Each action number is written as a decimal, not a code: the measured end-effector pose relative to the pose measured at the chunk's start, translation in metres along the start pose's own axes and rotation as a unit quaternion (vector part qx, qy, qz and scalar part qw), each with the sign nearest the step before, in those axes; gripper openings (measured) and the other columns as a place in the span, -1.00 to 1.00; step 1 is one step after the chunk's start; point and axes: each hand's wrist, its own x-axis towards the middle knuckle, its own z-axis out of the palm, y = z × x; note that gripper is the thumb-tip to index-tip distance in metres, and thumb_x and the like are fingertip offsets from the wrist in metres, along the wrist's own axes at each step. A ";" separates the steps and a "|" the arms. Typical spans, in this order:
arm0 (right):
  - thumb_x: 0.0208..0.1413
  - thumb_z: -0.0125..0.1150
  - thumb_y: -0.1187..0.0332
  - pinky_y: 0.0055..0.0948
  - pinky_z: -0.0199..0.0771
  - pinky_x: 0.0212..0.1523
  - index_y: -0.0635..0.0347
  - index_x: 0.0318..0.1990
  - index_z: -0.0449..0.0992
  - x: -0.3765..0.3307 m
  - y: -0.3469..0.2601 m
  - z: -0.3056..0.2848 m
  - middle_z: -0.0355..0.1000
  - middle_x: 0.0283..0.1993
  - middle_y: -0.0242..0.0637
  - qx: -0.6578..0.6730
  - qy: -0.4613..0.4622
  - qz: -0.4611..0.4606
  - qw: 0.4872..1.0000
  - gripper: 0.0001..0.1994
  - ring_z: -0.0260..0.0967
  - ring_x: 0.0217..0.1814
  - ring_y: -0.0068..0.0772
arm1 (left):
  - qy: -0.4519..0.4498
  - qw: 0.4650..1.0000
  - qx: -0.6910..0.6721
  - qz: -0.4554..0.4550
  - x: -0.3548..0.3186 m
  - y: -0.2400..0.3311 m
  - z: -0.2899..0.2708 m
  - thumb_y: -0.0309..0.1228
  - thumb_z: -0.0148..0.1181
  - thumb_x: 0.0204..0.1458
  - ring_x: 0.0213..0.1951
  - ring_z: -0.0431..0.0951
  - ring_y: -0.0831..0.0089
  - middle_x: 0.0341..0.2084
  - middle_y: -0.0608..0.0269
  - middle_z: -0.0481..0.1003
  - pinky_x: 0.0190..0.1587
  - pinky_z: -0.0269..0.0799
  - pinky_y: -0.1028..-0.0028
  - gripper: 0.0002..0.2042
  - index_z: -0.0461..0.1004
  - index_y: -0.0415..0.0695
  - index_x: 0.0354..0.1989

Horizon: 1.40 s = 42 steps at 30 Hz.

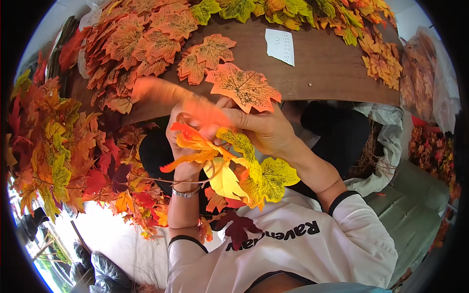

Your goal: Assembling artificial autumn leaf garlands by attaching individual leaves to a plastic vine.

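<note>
My left hand [177,128] is closed around the stem of an artificial maple leaf spray [222,178], whose yellow, green and orange leaves hang below both hands. My right hand [266,128] meets it, fingers pinched together at the same spot. An orange leaf with dark speckles [244,88] sticks out above the right hand's fingers and seems gripped by them. Across the left fingers, another orange leaf [161,90] is smeared by motion, so its hold is unclear. A thin brown stem [156,179] runs leftward past my left wrist.
Ahead, a brown table [332,73] bears a big heap of orange leaves [132,44], a smaller orange pile [210,51], green-yellow leaves [288,12] and a paper slip [280,46]. Finished-looking foliage [63,151] hangs at left. A white sack [386,146] stands right.
</note>
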 end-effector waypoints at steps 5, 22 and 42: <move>-0.04 0.18 0.42 -0.63 0.30 -0.34 0.29 -0.38 0.41 0.000 0.003 -0.006 0.37 -0.41 -0.39 -0.136 -0.002 -0.044 0.990 -0.87 0.28 -0.36 -0.64 | 0.013 0.998 0.067 0.002 0.005 -0.013 -0.016 -0.42 0.13 -0.04 -0.35 0.43 0.63 -0.38 0.32 0.40 -0.28 0.40 0.61 -0.76 0.26 -0.19 -0.23; -0.01 0.13 0.41 -0.57 0.38 -0.23 0.26 -0.13 0.33 -0.009 0.011 -0.016 0.38 -0.25 -0.37 0.134 0.020 0.154 0.979 -0.73 0.36 -0.23 -0.59 | -0.080 0.987 0.094 0.107 0.022 0.014 0.008 -0.63 0.16 -0.13 -0.35 0.43 0.53 -0.44 0.19 0.43 -0.28 0.38 0.60 -0.81 0.32 -0.29 -0.33; -0.10 0.18 0.22 -0.59 0.10 -0.57 0.32 -0.16 0.29 -0.026 0.035 -0.044 0.25 -0.42 -0.26 0.325 -0.158 0.251 0.898 -0.59 0.14 -0.58 -0.58 | -0.301 0.940 -0.162 -0.016 0.018 0.011 0.005 -0.56 0.02 -0.02 -0.67 0.46 0.46 -0.62 -0.03 0.45 -0.72 0.36 0.62 -0.86 0.25 -0.29 -0.29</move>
